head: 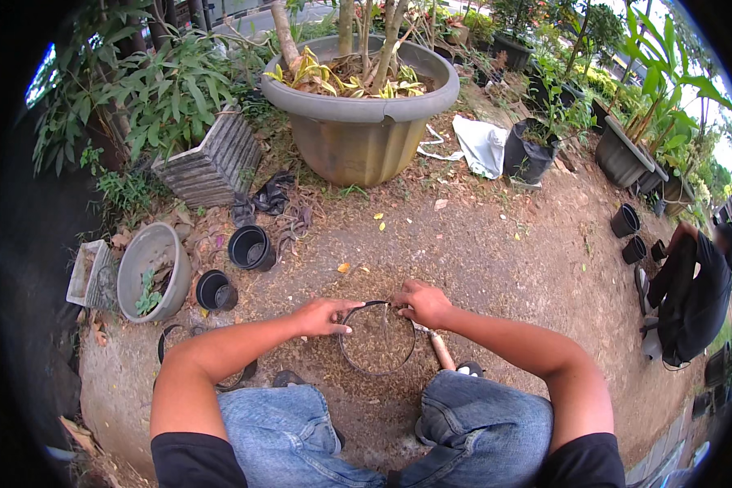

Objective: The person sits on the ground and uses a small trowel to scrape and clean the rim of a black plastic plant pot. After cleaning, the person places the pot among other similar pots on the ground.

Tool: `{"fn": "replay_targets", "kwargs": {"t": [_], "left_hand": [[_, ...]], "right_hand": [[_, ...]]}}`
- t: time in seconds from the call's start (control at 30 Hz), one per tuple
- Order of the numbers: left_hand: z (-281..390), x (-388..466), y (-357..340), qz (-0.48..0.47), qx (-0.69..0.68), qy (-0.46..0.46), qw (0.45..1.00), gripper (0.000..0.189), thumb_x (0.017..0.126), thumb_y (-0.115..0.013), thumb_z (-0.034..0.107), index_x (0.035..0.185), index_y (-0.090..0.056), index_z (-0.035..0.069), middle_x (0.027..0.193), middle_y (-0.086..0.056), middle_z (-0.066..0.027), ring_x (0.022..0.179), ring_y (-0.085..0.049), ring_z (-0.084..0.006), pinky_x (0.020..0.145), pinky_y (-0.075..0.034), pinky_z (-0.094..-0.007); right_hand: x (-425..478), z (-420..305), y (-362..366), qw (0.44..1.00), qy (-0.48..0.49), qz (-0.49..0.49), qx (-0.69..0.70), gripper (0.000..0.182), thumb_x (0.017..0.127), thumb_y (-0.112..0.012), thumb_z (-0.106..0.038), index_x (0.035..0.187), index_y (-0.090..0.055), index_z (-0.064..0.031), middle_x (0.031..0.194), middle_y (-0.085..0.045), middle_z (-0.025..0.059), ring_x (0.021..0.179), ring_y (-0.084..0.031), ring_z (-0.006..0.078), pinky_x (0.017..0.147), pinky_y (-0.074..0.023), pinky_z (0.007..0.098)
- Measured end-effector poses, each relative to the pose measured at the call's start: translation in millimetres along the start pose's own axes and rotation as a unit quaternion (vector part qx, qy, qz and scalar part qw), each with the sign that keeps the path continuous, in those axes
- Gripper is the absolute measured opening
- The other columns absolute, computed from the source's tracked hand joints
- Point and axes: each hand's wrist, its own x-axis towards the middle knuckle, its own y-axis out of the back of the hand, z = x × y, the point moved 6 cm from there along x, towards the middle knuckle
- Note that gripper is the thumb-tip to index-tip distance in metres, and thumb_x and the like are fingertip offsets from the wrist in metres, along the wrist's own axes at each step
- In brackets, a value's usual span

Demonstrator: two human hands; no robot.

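Between my knees is a thin black round rim (378, 373), likely of a plastic pot, with brown, dry, husk-like material (372, 348) inside it. Whether it is a filled pot or a bare hoop is hard to tell. My left hand (322, 317) grips its upper left, index finger stretched along the edge and thumb on the inner side. At the upper right of the rim, my right hand (426, 305) has its fingers bent down; a pale thin strand (385, 314) hangs by the fingertips. A trowel with a wooden handle (442, 352) lies just below my right wrist.
Two black pots (252, 249) (216, 290) and a grey basin (158, 268) stand at left. Another black ring (169, 341) is partly behind my left arm. Ahead stands a large planter (360, 143). A person (689, 299) bends at far right near small pots (625, 221).
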Motion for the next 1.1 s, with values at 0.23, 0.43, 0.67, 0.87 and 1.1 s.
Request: {"fn": "replay_targets", "kwargs": {"t": [0.23, 0.43, 0.67, 0.87, 1.1], "left_hand": [[-7.6, 7.8, 1.5, 0.009, -0.005, -0.002, 1.000, 0.070, 0.078, -0.090, 0.048, 0.140, -0.066, 0.026, 0.100, -0.071, -0.0027, 0.092, -0.071, -0.0202, 0.085, -0.058, -0.0381], [-12.9, 12.4, -1.3, 0.005, -0.034, 0.011, 0.999, 0.074, 0.077, -0.091, 0.049, 0.141, -0.064, 0.025, 0.101, -0.074, -0.0030, 0.094, -0.072, -0.0199, 0.088, -0.059, -0.0380], [-12.6, 11.3, 0.2, -0.001, -0.015, 0.028, 0.999, 0.077, 0.076, -0.092, 0.048, 0.144, -0.062, 0.026, 0.103, -0.075, -0.0047, 0.096, -0.073, -0.0210, 0.089, -0.059, -0.0393], [-10.8, 18.5, -1.8, -0.002, -0.019, 0.016, 1.000, 0.078, 0.076, -0.092, 0.047, 0.145, -0.061, 0.027, 0.101, -0.073, -0.0035, 0.093, -0.073, -0.0205, 0.087, -0.059, -0.0382], [-3.9, 9.6, -2.5, -0.008, 0.020, -0.006, 1.000, 0.066, 0.084, -0.086, 0.046, 0.142, -0.063, 0.027, 0.105, -0.073, -0.0039, 0.095, -0.073, -0.0215, 0.084, -0.059, -0.0394]], "right_hand": [[44.5, -30.6, -17.2, 0.993, 0.083, -0.064, -0.059, 0.032, 0.091, -0.073, -0.026, 0.123, -0.076, -0.0300, 0.118, -0.062, 0.0085, 0.120, -0.062, 0.0304, 0.094, -0.0571, 0.0446], [60.5, -30.6, -34.2, 0.992, 0.084, -0.067, -0.071, 0.030, 0.086, -0.075, -0.029, 0.116, -0.079, -0.0321, 0.118, -0.064, 0.0077, 0.117, -0.065, 0.0288, 0.090, -0.0587, 0.0439], [61.9, -37.2, -38.6, 0.991, 0.077, -0.076, -0.085, 0.018, 0.087, -0.073, -0.033, 0.104, -0.080, -0.0283, 0.113, -0.063, 0.0067, 0.115, -0.066, 0.0273, 0.088, -0.0566, 0.0478], [53.8, -26.6, -44.6, 0.989, 0.063, -0.067, -0.114, 0.017, 0.089, -0.071, -0.032, 0.103, -0.077, -0.0235, 0.112, -0.063, 0.0050, 0.113, -0.066, 0.0267, 0.091, -0.0538, 0.0493], [27.3, -8.5, 0.6, 0.997, 0.014, 0.040, 0.058, 0.016, 0.094, -0.070, -0.027, 0.106, -0.075, -0.0164, 0.104, -0.065, 0.0065, 0.108, -0.067, 0.0291, 0.090, -0.0544, 0.0458]]}}
